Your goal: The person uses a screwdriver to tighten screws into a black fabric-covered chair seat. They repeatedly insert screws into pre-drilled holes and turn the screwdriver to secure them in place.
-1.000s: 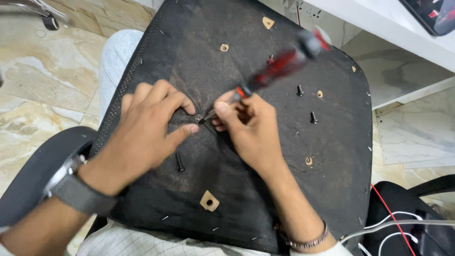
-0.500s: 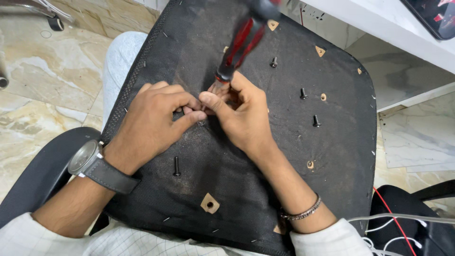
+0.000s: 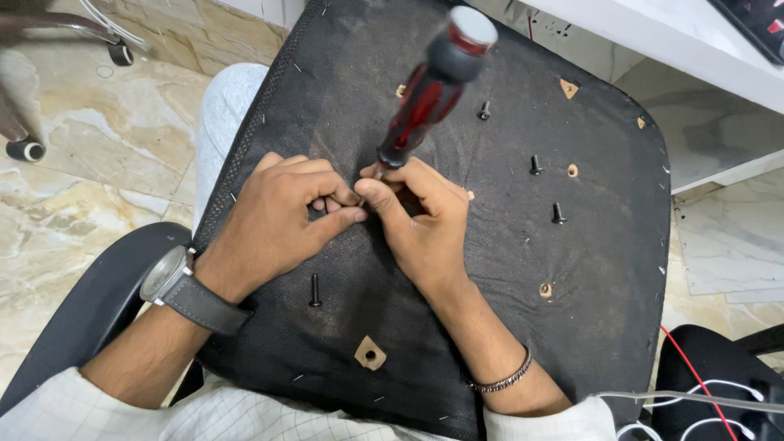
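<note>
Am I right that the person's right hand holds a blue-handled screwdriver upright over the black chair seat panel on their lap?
Not quite: the handle is red and black, not blue. The head view shows the right hand holding the screwdriver near its shaft, upright over the black seat panel on the lap, with the left hand pinching beside the tip.

Upright bolts (image 3: 536, 166) stud the right side — left fabric (image 3: 269, 106) open.

Screwdriver (image 3: 433, 86) now stands near upright in the right hand (image 3: 420, 224), up from its earlier lean right. Left hand (image 3: 282, 216) fingertips close in, touching the right's.
</note>
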